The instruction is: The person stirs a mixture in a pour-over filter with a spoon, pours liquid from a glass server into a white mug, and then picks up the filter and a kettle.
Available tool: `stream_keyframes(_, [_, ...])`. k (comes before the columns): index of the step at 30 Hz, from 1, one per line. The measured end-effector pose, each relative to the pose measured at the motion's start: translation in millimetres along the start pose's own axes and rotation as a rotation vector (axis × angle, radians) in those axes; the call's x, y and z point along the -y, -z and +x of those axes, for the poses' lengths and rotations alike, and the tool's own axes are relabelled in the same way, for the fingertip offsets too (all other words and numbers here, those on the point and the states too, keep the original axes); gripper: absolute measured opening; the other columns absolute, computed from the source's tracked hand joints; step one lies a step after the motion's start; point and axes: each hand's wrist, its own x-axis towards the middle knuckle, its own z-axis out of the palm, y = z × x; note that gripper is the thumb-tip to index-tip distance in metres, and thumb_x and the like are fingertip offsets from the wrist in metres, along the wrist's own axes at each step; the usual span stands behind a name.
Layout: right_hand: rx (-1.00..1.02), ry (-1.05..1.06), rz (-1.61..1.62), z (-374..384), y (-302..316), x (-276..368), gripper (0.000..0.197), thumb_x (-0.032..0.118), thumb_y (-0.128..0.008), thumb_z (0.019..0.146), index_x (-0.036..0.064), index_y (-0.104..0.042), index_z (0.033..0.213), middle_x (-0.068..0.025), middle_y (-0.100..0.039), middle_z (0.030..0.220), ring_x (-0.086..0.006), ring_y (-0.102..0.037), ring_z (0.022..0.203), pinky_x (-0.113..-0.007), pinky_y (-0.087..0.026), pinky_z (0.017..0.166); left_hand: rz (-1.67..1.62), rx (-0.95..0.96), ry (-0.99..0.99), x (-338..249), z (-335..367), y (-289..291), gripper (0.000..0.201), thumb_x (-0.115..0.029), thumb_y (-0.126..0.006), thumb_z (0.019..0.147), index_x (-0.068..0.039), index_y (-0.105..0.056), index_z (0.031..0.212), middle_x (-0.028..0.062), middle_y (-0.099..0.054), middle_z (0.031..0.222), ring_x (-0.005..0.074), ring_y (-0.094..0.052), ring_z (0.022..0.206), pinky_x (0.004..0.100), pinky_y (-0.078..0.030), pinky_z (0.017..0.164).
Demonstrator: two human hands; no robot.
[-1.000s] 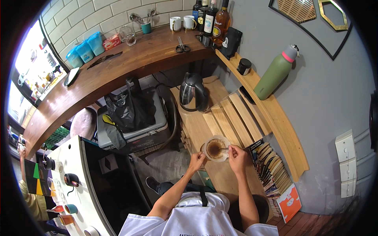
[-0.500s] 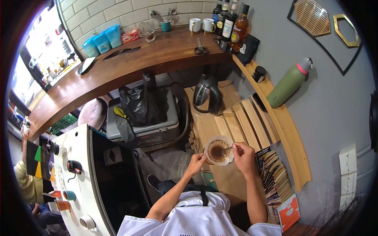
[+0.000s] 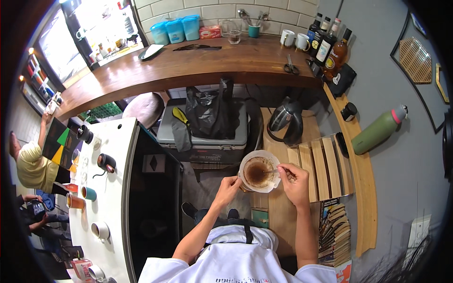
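A coffee dripper lined with a white paper filter [image 3: 254, 157] is in front of me, over the light wooden surface. Wet brown coffee grounds [image 3: 256, 173] and dark liquid lie inside it, with grounds stuck up its walls. My left hand [image 3: 228, 189] is closed at the dripper's left edge; its fingers hide the exact grip. My right hand [image 3: 296, 183] pinches the handle of a thin metal spoon [image 3: 270, 172], which reaches over the right rim into the filter. What stands under the dripper is mostly hidden.
A black-and-steel kettle [image 3: 285, 121] stands beyond the dripper, beside a slatted wooden rack [image 3: 321, 165]. A grey cooler [image 3: 203, 147] carries a black plastic bag [image 3: 207, 111]. On the left, a white counter [image 3: 120, 188] holds cups. A green bottle [image 3: 377, 132] rests on the right ledge. Other people are at far left.
The view has swung leftward, so the surroundings sit farther right in the picture. Both hands still hold the dripper and spoon; the spoon's handle now lies flatter across the rim.
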Motion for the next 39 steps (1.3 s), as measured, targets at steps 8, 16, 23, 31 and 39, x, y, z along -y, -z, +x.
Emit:
stream_keyframes(8, [-0.033,0.097,-0.034,8.0,2.4,27.8,0.009,0.002,-0.06,0.087,-0.0036,-0.066,0.09,-0.0051,-0.061,0.073,-0.0069,-0.054,0.062,-0.02,-0.041,0.056,-0.14,-0.005,0.052,-32.1,-8.4,7.4,0.034,-0.022,-0.051,0.094,0.007,-0.062,0.08,-0.0061,-0.053,0.067,0.0021,-0.039,0.061,0.0234,-0.034,0.052])
stream_keyframes(16, [-0.068,0.045,0.044,10.0,10.6,25.9,0.012,0.003,-0.058,0.09,-0.0062,-0.065,0.09,-0.0036,-0.06,0.074,-0.0066,-0.053,0.063,-0.02,-0.041,0.056,-0.22,0.013,0.033,-29.7,-6.9,-1.5,0.036,-0.024,-0.051,0.094,0.007,-0.065,0.084,-0.0044,-0.057,0.07,0.002,-0.04,0.062,0.0227,-0.033,0.052])
stream_keyframes(23, [-0.121,0.009,0.108,9.0,14.5,33.2,0.015,0.007,-0.059,0.091,-0.0065,-0.065,0.09,-0.0033,-0.059,0.073,-0.0063,-0.053,0.064,-0.02,-0.043,0.058,-0.242,0.047,0.06,-44.2,-5.9,-5.4,0.037,-0.025,-0.051,0.095,0.008,-0.067,0.088,-0.002,-0.06,0.073,0.0028,-0.044,0.064,0.0216,-0.036,0.055])
stream_keyframes(31, [-0.164,0.066,0.066,15.3,19.5,39.3,0.014,0.007,-0.06,0.09,-0.0053,-0.066,0.089,-0.0037,-0.061,0.069,-0.0059,-0.053,0.061,-0.021,-0.039,0.053,-0.272,0.061,0.02,-61.4,-3.1,-9.3,0.039,-0.027,-0.052,0.096,0.009,-0.067,0.089,-0.0006,-0.062,0.075,0.0034,-0.047,0.067,0.0224,-0.039,0.06])
stream_keyframes(39, [-0.202,0.044,0.114,18.3,21.5,44.7,0.014,0.006,-0.061,0.089,-0.0065,-0.066,0.089,-0.0052,-0.061,0.071,-0.0066,-0.054,0.062,-0.02,-0.042,0.057,-0.315,0.071,-0.014,-53.8,7.5,-14.2,0.041,-0.028,-0.052,0.096,0.009,-0.067,0.086,0.0005,-0.062,0.074,0.0032,-0.047,0.067,0.022,-0.039,0.06])
